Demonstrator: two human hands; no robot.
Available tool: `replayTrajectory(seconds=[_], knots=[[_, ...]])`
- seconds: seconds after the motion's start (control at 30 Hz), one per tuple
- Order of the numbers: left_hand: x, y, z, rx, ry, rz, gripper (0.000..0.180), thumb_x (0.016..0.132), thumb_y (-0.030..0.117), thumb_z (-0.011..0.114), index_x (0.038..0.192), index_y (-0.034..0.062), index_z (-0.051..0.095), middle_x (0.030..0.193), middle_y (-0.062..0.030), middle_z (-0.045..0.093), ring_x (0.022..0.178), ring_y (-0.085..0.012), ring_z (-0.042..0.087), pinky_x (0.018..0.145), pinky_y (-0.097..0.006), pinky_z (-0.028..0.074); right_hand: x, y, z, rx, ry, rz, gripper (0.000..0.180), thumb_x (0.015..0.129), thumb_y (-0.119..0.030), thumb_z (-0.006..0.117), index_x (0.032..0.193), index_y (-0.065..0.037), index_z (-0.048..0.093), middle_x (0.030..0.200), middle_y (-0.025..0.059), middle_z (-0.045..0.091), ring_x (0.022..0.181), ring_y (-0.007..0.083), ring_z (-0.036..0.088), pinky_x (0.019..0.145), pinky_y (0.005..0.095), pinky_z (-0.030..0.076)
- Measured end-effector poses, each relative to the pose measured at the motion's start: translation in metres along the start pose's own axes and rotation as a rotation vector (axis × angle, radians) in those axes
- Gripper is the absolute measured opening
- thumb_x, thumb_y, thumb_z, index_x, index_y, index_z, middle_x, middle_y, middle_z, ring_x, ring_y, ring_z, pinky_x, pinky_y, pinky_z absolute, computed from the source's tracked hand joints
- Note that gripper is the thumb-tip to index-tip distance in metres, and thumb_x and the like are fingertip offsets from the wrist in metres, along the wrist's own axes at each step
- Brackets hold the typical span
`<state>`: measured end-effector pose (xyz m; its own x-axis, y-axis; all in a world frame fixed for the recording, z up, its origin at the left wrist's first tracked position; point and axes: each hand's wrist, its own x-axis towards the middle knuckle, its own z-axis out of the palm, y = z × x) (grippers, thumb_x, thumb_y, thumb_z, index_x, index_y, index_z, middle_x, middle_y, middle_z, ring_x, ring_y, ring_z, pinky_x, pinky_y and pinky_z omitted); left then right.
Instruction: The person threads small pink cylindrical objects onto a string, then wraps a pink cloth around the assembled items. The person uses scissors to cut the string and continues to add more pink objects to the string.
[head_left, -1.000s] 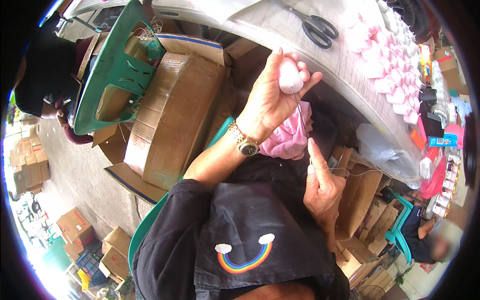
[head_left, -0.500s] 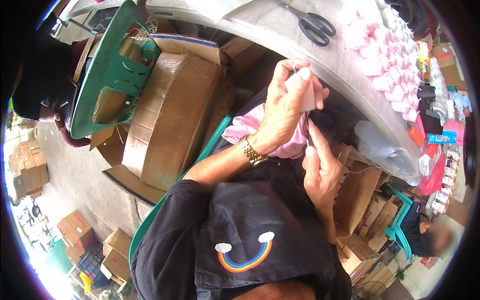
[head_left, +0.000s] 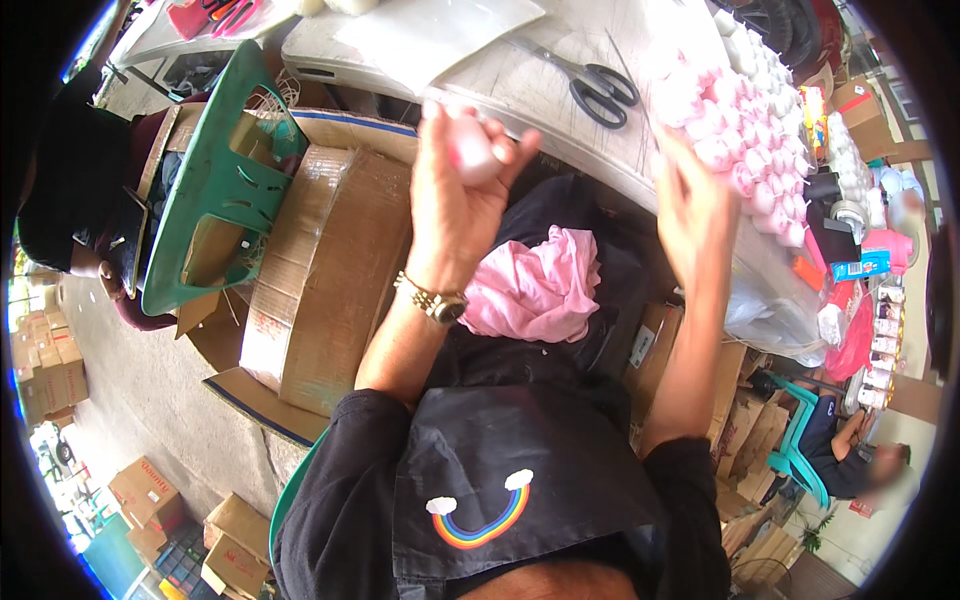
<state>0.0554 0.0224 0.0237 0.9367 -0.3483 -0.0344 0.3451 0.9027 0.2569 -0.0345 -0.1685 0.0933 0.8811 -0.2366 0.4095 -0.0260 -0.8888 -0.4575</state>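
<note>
My left hand (head_left: 455, 195), raised near the front edge of the table, is closed around a small whitish piece with a pink patch (head_left: 472, 150); blur hides its exact kind. Over the table at the right, my right hand (head_left: 695, 205) is smeared by motion. Close to its fingertips is a thin dark rod (head_left: 627, 75), but whether the fingers grip it cannot be made out. A crumpled pink cloth (head_left: 540, 285) rests on my lap. Rows of small pink bundles (head_left: 735, 125) stand beside my right hand.
Black-handled scissors (head_left: 603, 95) and a white sheet (head_left: 440, 40) lie on the table (head_left: 330, 45). A large cardboard box (head_left: 330, 260) and a green chair (head_left: 210, 190) are to my left. Clear plastic (head_left: 770, 310) hangs by the right edge. Other people sit at both sides.
My hands have parted. The left moved leftward with the whitish piece; the right moved up and right, over the table. The pink cloth on my lap is now uncovered.
</note>
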Motion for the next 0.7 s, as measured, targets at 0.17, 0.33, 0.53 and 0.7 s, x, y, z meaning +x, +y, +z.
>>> replayTrajectory(seconds=[0.17, 0.33, 0.53, 0.7], knots=[[-0.015, -0.018, -0.008, -0.165, 0.032, -0.319, 0.038, 0.100, 0.038, 0.052, 0.103, 0.0004, 0.055, 0.089, -0.0165, 0.061, 0.078, -0.0268, 0.063, 0.099, -0.052, 0.050, 0.062, 0.033, 0.012, -0.192, 0.185, -0.062, 0.023, 0.092, -0.005, 0.056, 0.110, -0.002, 0.070, 0.090, 0.0167, 0.072, 0.074, 0.0215, 0.070, 0.070, 0.0300, 0.052], [-0.019, -0.024, -0.006, -0.365, -0.014, -0.471, 0.041, 0.099, 0.030, 0.052, 0.120, -0.0052, 0.053, 0.113, -0.0259, 0.061, 0.115, -0.0373, 0.058, 0.110, -0.054, 0.039, -0.001, -0.004, -0.015, -0.002, 0.271, -0.027, 0.026, 0.092, 0.003, 0.054, 0.115, 0.000, 0.066, 0.090, 0.0102, 0.072, 0.068, 0.0163, 0.064, 0.066, 0.0284, 0.051], [-0.034, -0.044, 0.012, -0.354, -0.143, -0.621, 0.048, 0.100, 0.042, 0.049, 0.129, 0.0038, 0.052, 0.124, -0.0152, 0.060, 0.115, -0.0300, 0.057, 0.104, -0.047, 0.043, -0.068, -0.042, -0.015, 0.459, 0.157, 0.047, 0.011, 0.092, 0.001, 0.063, 0.102, 0.004, 0.064, 0.087, 0.0112, 0.070, 0.060, 0.0054, 0.057, 0.055, 0.0174, 0.045], [-0.047, -0.050, 0.033, -0.189, -0.109, -0.647, 0.048, 0.100, 0.047, 0.047, 0.132, 0.0126, 0.051, 0.123, -0.0081, 0.062, 0.105, -0.0187, 0.058, 0.097, -0.038, 0.043, -0.061, -0.042, -0.005, 0.242, 0.287, -0.158, 0.014, 0.080, 0.004, 0.072, 0.091, -0.001, 0.066, 0.082, 0.0089, 0.064, 0.074, 0.0205, 0.064, 0.062, 0.0308, 0.049]])
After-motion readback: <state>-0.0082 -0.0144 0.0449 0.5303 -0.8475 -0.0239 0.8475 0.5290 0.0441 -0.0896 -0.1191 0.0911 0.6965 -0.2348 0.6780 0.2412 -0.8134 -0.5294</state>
